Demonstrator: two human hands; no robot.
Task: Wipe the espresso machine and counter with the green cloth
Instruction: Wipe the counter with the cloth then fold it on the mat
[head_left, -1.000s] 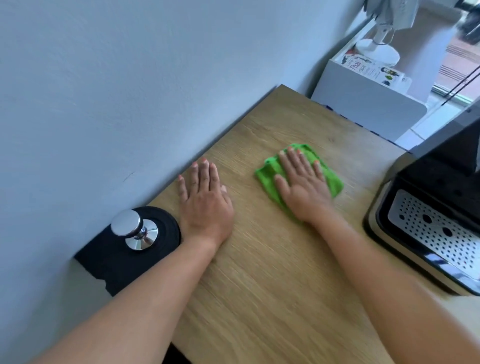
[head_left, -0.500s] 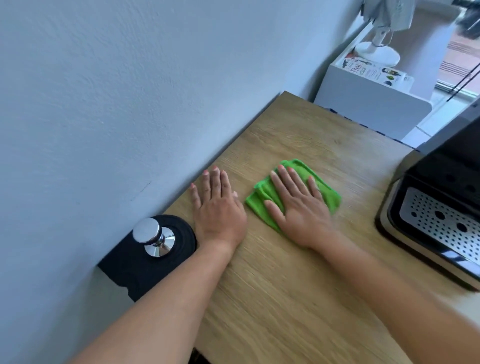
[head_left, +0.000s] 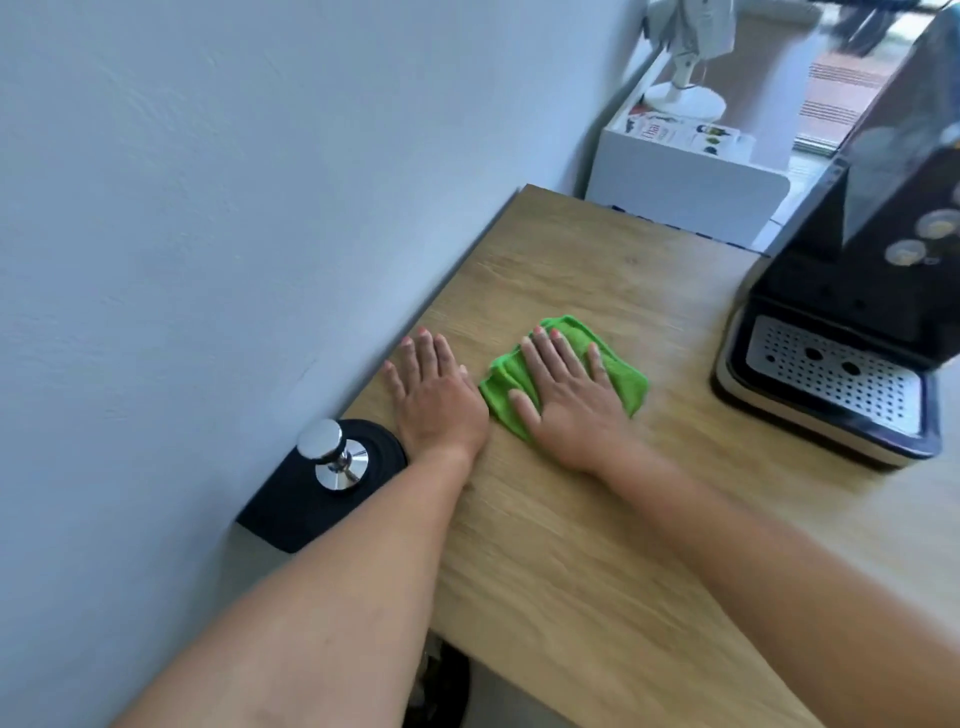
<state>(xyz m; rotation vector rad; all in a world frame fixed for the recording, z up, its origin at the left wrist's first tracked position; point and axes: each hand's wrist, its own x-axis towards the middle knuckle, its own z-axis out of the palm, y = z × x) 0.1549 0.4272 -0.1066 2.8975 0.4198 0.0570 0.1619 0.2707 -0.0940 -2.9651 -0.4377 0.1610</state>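
- Head view, count: two hands, one cloth, one machine, one tamper, one mat.
- The light wood-grain worktop (head_left: 571, 545) runs along a pale blue painted wall (head_left: 208, 208) on its left side.
- The folded bright green microfibre cloth (head_left: 626, 382) lies flat on the worktop, roughly mid-width, well apart from the machine.
- Cloth orientation: it sits cornerwise, with one corner pointing to the far end of the worktop. Its widest visible span runs left to right. Folds bunch at its left edge. The hand covers its middle.
- The right hand (head_left: 569, 405) presses palm-down on the cloth. Its grip is spread, with fingers straight and pointing away from the person.
- The left hand (head_left: 439, 402) rests palm-down on bare wood just beside the cloth's left edge. Its grip is likewise flat, fingers straight and close together.
- The black espresso machine with a cream base (head_left: 857, 291) stands at the right. It carries one perforated steel drip plate (head_left: 831, 371).
- The polished steel tamper (head_left: 332, 457) stands upright on the black rubber mat (head_left: 291, 509), against the wall, beside the left wrist.
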